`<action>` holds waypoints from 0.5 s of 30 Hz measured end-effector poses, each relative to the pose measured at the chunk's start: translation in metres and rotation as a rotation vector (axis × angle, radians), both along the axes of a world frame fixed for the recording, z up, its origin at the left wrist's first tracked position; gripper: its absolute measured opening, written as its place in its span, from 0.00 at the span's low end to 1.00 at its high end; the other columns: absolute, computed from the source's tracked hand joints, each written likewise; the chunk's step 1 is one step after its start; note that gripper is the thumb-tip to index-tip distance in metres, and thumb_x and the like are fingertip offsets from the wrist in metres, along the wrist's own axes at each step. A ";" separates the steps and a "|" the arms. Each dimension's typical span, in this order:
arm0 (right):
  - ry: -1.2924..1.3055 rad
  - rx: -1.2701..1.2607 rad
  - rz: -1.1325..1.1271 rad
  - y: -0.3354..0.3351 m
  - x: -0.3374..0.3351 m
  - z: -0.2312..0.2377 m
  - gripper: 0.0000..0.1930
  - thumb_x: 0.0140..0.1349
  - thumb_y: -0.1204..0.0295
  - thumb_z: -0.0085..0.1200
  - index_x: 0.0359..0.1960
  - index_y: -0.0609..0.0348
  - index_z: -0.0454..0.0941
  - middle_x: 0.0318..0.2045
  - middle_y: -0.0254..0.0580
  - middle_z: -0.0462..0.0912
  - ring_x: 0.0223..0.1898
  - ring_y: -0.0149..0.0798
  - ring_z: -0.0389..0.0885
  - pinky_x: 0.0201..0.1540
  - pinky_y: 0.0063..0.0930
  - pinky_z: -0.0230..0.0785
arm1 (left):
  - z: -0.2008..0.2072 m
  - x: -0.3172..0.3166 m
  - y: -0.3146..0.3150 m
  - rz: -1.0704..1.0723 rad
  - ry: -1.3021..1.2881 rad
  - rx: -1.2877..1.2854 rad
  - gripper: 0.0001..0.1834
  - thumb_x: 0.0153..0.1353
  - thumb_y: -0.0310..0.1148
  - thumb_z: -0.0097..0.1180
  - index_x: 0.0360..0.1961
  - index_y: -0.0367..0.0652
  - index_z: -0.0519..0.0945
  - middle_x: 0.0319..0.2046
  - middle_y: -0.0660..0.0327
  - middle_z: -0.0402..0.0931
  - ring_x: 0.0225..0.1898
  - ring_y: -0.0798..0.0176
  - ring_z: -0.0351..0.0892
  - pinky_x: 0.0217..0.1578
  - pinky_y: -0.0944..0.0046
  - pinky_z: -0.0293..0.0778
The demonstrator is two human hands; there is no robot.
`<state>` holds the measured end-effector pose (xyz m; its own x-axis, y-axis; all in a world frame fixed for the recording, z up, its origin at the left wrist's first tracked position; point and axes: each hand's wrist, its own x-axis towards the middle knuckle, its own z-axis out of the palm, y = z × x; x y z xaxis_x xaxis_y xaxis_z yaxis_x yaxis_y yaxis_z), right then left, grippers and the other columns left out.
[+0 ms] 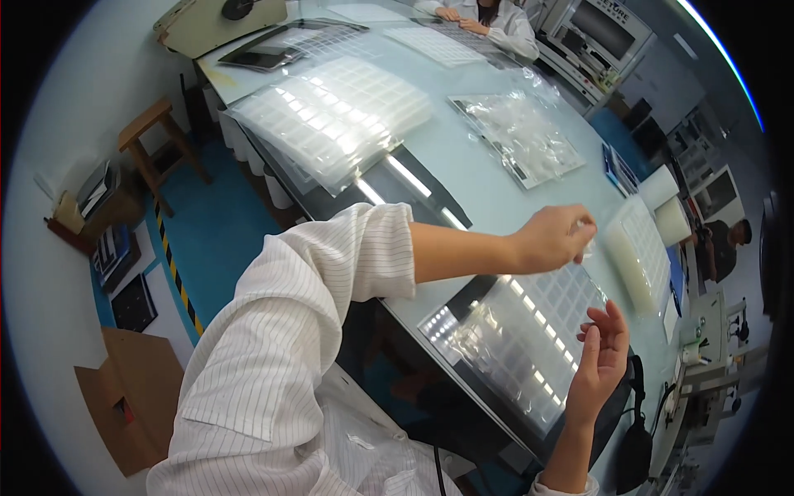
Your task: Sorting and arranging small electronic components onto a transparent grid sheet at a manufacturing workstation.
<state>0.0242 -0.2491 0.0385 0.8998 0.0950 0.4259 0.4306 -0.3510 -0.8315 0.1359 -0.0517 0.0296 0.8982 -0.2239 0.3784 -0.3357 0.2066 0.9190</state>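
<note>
Left hand (550, 240) curled at three o'clock, whether anything is gripped cannot be told; right hand (604, 357) held loosely unclenched at four o'clock; clear tray (544, 331) laid at right hand's nine o'clock

A loose white coat (240, 388) is worn, patterned with thin dark pinstripes; its left sleeve (356, 248) is gathered in folds, and a black cord (438, 469) is seen in front.
</note>
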 end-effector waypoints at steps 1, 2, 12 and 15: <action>-0.013 0.007 0.006 -0.012 0.008 -0.008 0.20 0.71 0.79 0.46 0.65 0.66 0.67 0.50 0.43 0.78 0.47 0.29 0.76 0.52 0.24 0.69 | 0.010 0.023 0.002 0.068 0.070 -0.024 0.16 0.72 0.39 0.52 0.48 0.35 0.76 0.27 0.57 0.80 0.27 0.68 0.80 0.30 0.66 0.75; -0.029 0.009 -0.037 -0.022 0.017 -0.017 0.20 0.72 0.79 0.46 0.64 0.66 0.68 0.51 0.44 0.78 0.49 0.30 0.76 0.54 0.24 0.68 | 0.011 0.054 0.003 0.219 0.007 0.018 0.15 0.72 0.38 0.51 0.49 0.35 0.75 0.29 0.56 0.80 0.29 0.66 0.80 0.32 0.63 0.76; -0.285 -0.565 -0.121 -0.015 0.004 -0.022 0.20 0.63 0.85 0.50 0.58 0.68 0.72 0.49 0.50 0.78 0.51 0.42 0.77 0.50 0.33 0.68 | -0.038 0.245 0.040 0.955 -0.207 0.825 0.39 0.68 0.59 0.46 0.71 0.42 0.64 0.73 0.45 0.53 0.76 0.35 0.39 0.70 0.28 0.35; -0.276 -0.601 -0.092 -0.016 0.009 -0.022 0.19 0.63 0.85 0.50 0.57 0.69 0.73 0.48 0.51 0.78 0.49 0.44 0.77 0.49 0.33 0.68 | -0.047 0.264 0.038 0.918 -0.206 1.031 0.50 0.66 0.66 0.44 0.76 0.41 0.53 0.78 0.45 0.41 0.77 0.32 0.27 0.68 0.24 0.23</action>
